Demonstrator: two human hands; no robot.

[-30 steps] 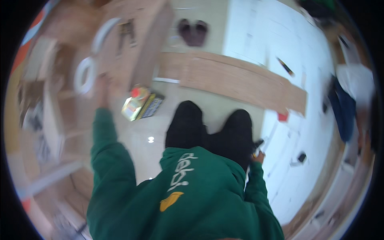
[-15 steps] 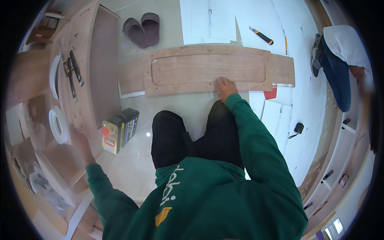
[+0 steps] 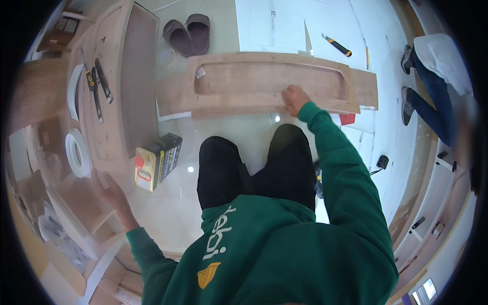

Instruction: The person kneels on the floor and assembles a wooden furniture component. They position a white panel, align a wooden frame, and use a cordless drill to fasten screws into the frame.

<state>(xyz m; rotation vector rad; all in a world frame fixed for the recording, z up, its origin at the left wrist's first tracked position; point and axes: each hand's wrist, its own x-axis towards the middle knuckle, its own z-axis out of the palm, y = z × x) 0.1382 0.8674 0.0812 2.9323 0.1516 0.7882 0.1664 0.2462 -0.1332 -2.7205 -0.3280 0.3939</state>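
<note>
A long wooden panel (image 3: pixel 244 84) with a shallow routed recess lies on the floor in front of my knees. My right hand (image 3: pixel 294 99) reaches out in a green sleeve, its fingers curled on the panel's near edge, right of the middle. Out to my left, my left hand (image 3: pixel 108 189) is open with fingers spread. It holds nothing and rests by the edge of a low wooden piece (image 3: pixel 81 201), just below a yellow and black tin can (image 3: pixel 156 161) with a red cap.
A tall wooden board (image 3: pixel 119 91) at left carries hand tools (image 3: pixel 96 84) and a white tape roll (image 3: pixel 76 152). A pair of slippers (image 3: pixel 186 33), white sheets (image 3: pixel 277 25), a utility knife (image 3: pixel 336 44) and a pencil (image 3: pixel 367 57) lie beyond the panel. Another person (image 3: pixel 432 71) stands at right.
My right hand came forward from my knee onto the panel's near edge and stays there. My left hand dropped from the tape roll to beside the can. The view swung over the panel.
</note>
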